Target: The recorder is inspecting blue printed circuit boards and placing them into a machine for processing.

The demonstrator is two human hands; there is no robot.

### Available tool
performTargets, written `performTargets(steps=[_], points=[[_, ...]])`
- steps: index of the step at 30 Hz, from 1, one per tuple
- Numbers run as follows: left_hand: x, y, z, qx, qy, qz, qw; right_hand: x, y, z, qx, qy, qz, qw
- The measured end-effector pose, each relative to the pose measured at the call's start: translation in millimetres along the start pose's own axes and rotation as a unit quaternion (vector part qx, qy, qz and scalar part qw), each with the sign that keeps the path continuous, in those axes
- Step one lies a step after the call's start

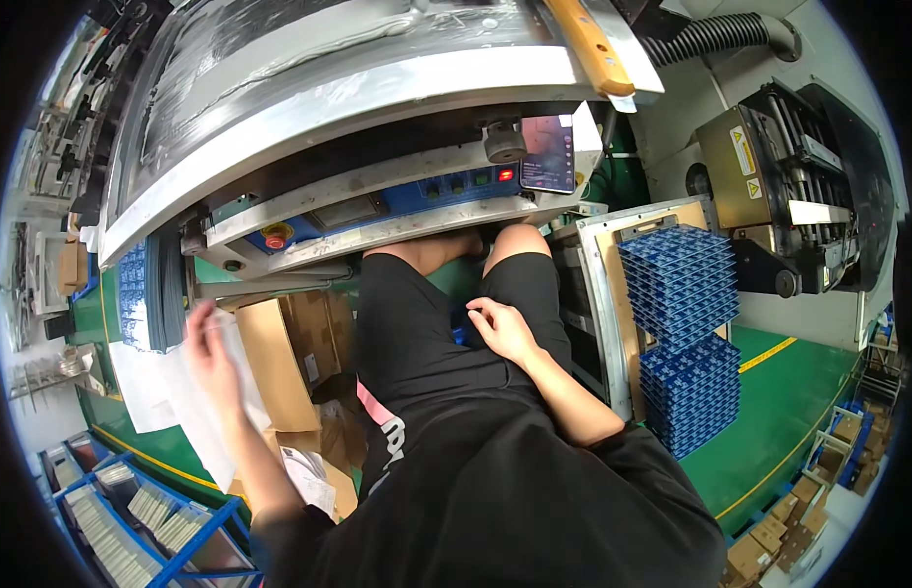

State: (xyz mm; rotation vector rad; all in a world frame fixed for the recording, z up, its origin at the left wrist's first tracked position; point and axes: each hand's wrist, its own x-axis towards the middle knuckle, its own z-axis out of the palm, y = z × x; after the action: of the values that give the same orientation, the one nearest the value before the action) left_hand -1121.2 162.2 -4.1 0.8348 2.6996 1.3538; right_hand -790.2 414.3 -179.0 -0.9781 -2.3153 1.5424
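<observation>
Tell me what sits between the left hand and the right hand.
In the head view, an open brown cardboard box and the person's black-shorted left thigh lie between the left hand, at white sheets, and the right hand.

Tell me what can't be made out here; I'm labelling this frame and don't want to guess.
- Left hand: motion-blurred against the white sheets, so its grip is unclear, head view.
- Right hand: rests on the thigh; whatever blue lies under its fingers is hidden.
- Lower legs and feet: hidden under the machine's control panel.
- Stacked blue trays: too small to count.
</observation>
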Motion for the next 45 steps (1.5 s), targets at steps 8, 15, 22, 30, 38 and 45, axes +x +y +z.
performTargets(steps=[8, 15, 22, 30, 38, 45], points=[[73, -39, -90, 0.385, 0.182, 0.148, 0.892, -1, -5, -3, 0.013, -0.004, 0.028, 1.000], [80, -90, -85, 0.513, 0.136, 0.111, 0.840, -29, -6, -26, 0.035, 0.014, 0.041, 0.998], [51, -31, -78, 0.516, 0.099, 0.056, 0.849, -57, -14, -58, 0.012, 0.061, 0.114, 0.991], [46, 11, -140, 0.559, 0.077, 0.094, 0.820, -25, -60, -57, 0.032, 0.016, 0.032, 0.999], [-43, 56, -149, 0.543, 0.031, 0.341, 0.766, -26, -78, -52, 0.111, -0.051, 0.039, 0.992], [-56, 107, -53, 0.316, -0.063, 0.479, 0.817, -7, -132, -27, 0.496, -0.270, 0.068, 0.823]])
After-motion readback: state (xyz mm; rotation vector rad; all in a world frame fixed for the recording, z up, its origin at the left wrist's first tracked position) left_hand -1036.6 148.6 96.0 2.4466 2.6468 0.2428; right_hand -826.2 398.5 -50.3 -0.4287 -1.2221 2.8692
